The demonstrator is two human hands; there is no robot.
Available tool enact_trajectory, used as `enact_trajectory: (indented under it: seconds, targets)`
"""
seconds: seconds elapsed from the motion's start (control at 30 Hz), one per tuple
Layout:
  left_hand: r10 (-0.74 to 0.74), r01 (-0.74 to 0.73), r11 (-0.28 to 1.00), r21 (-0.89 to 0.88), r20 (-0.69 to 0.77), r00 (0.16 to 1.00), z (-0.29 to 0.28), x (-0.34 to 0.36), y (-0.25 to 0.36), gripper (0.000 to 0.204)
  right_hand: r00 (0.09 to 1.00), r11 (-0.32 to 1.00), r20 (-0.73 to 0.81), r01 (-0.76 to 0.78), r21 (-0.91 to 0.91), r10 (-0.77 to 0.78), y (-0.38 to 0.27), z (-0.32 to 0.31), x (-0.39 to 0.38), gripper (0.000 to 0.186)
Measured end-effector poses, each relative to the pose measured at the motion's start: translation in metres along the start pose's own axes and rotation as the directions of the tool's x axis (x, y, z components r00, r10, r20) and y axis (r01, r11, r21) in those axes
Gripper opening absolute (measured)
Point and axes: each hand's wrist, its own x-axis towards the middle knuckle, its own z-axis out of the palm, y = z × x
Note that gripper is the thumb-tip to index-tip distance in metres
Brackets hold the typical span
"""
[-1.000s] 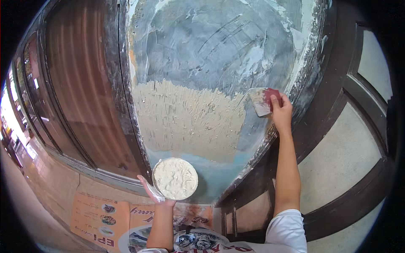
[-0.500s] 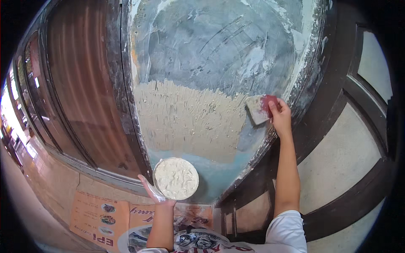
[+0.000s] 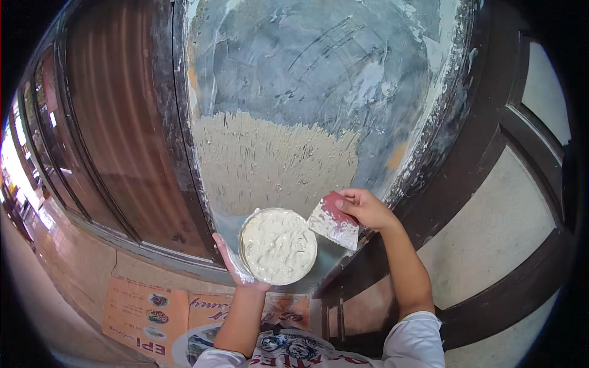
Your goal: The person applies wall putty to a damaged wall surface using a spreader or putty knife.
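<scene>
My left hand (image 3: 236,264), smeared with white, holds up a round tub of cream-white putty (image 3: 277,246) from its left side and underneath; part of that hand is hidden by the tub. Between the thumb and fingers of my right hand (image 3: 365,208) is a red putty scraper (image 3: 335,214). Its wide blade, coated in white paste, is close to the tub's right rim. Ahead stands a grey-blue wall panel (image 3: 307,67), whose lower left part carries a rough, ridged layer of beige putty (image 3: 276,159).
A dark-framed window (image 3: 113,122) with a brown curtain flanks the panel on the left. At right is a dark brown door frame (image 3: 485,178) with pale panels. An orange printed banner (image 3: 144,313) lies on the floor below.
My right hand has brought the scraper down and left, from the panel's right side to the tub. My left hand has raised the tub slightly and shifted it right.
</scene>
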Motion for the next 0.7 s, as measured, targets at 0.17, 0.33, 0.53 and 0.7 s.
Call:
enact_trajectory:
  seconds: [0.17,0.33,0.53,0.7]
  targets:
    - [-0.008,0.009,1.0,-0.019,0.038,0.999,0.009,-0.003,0.0,0.104,0.996,0.992,-0.028,-0.086,-0.095,0.084,0.005,-0.014,-0.001,0.028]
    - [0.022,-0.023,1.0,-0.015,-0.005,1.0,0.009,-0.004,0.003,0.103,0.99,0.999,-0.132,0.054,-0.01,-0.055,-0.011,-0.006,-0.016,0.029]
    - [0.045,-0.044,0.997,0.069,-0.015,0.999,0.019,-0.003,0.005,0.102,0.858,0.858,-0.243,0.342,-0.384,-0.451,-0.057,0.032,-0.049,0.012]
    - [0.038,-0.038,0.997,0.063,-0.006,0.999,0.021,0.002,0.006,0.102,0.634,0.327,0.17,0.588,-0.74,-0.755,-0.078,0.051,-0.065,0.029]
